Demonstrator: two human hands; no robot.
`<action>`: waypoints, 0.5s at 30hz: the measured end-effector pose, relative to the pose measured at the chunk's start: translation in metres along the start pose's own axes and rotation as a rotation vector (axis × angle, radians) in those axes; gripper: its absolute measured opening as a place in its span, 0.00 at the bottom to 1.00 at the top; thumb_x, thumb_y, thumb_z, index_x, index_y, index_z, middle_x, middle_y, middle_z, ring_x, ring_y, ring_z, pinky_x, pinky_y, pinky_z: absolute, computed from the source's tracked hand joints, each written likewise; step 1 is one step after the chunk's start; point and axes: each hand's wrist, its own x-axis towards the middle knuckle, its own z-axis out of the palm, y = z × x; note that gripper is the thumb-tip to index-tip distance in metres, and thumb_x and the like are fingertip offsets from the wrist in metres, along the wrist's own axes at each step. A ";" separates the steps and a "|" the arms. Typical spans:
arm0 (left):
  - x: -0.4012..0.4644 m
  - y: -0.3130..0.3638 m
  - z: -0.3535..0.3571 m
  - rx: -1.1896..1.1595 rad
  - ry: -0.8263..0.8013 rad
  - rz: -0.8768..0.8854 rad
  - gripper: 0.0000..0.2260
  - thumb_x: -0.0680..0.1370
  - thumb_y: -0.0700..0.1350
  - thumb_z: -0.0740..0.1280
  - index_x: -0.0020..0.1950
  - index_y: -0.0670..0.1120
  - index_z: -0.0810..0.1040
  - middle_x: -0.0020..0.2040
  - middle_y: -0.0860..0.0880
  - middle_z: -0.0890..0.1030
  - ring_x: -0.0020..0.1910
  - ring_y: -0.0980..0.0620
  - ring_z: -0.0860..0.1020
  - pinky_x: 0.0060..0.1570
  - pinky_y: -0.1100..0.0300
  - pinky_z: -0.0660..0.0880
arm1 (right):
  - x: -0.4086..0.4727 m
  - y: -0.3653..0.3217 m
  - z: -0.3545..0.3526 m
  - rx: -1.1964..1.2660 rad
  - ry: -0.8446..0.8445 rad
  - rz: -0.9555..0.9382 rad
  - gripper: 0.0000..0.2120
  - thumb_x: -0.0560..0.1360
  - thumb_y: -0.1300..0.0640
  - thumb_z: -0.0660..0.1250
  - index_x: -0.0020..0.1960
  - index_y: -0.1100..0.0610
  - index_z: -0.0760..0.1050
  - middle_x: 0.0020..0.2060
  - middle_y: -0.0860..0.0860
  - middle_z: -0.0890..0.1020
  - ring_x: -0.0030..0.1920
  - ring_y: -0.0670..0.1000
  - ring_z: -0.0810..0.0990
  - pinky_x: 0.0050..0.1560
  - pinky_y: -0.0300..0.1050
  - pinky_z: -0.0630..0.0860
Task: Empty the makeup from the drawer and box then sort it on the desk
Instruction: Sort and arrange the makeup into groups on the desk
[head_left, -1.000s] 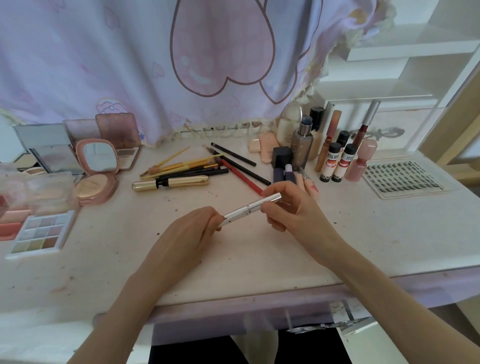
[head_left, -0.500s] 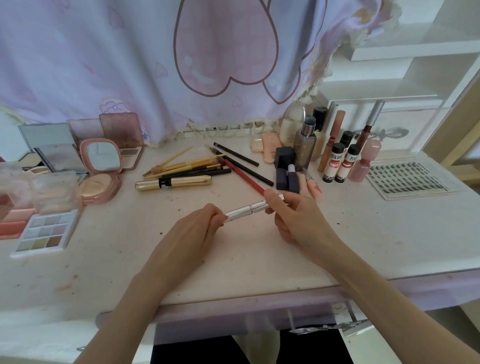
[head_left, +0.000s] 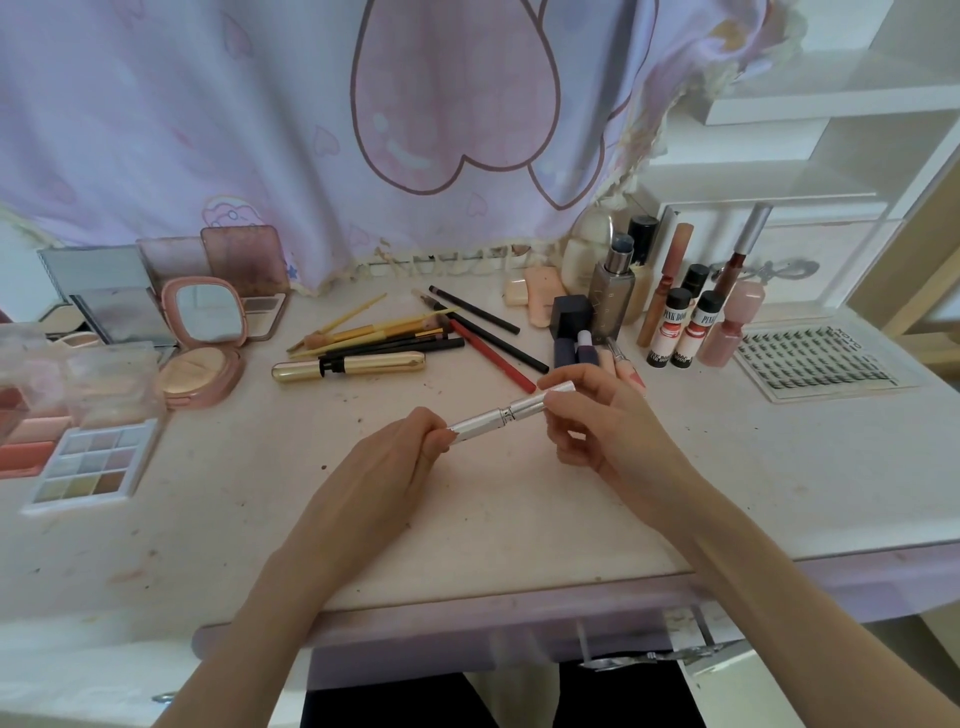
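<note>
Head view: a silver tube (head_left: 506, 417) is held above the middle of the desk (head_left: 779, 467), tilted up to the right. Its lower end is gripped by the curled fingers of the left hand (head_left: 395, 457); its upper end is pinched by the right hand (head_left: 602, 421). Pencils (head_left: 483, 332) are spread behind.

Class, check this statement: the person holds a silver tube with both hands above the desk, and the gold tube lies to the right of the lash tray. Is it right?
One detail is wrong. In the head view the gold tube lies far to the left of the lash tray, beside the pencils. The rest stands: left hand and right hand both hold the silver tube above the desk.
</note>
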 end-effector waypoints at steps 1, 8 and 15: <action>0.000 0.000 0.000 0.004 -0.003 -0.003 0.23 0.70 0.61 0.40 0.49 0.50 0.67 0.36 0.53 0.72 0.34 0.56 0.70 0.35 0.63 0.67 | 0.000 0.000 0.001 -0.007 -0.008 0.017 0.01 0.76 0.62 0.64 0.45 0.59 0.73 0.29 0.52 0.73 0.27 0.48 0.68 0.24 0.37 0.62; -0.001 0.003 -0.001 0.003 -0.021 -0.023 0.21 0.71 0.60 0.41 0.50 0.51 0.66 0.36 0.53 0.71 0.33 0.56 0.70 0.35 0.63 0.67 | 0.001 0.004 0.004 -0.003 0.019 0.016 0.06 0.76 0.61 0.64 0.41 0.59 0.73 0.25 0.49 0.66 0.23 0.45 0.61 0.22 0.35 0.59; 0.000 0.003 -0.001 -0.031 -0.030 -0.064 0.08 0.80 0.52 0.49 0.51 0.52 0.65 0.36 0.54 0.70 0.33 0.56 0.69 0.32 0.66 0.66 | 0.002 0.004 0.002 0.138 0.021 -0.033 0.06 0.75 0.68 0.61 0.44 0.60 0.75 0.31 0.51 0.70 0.29 0.47 0.66 0.26 0.37 0.62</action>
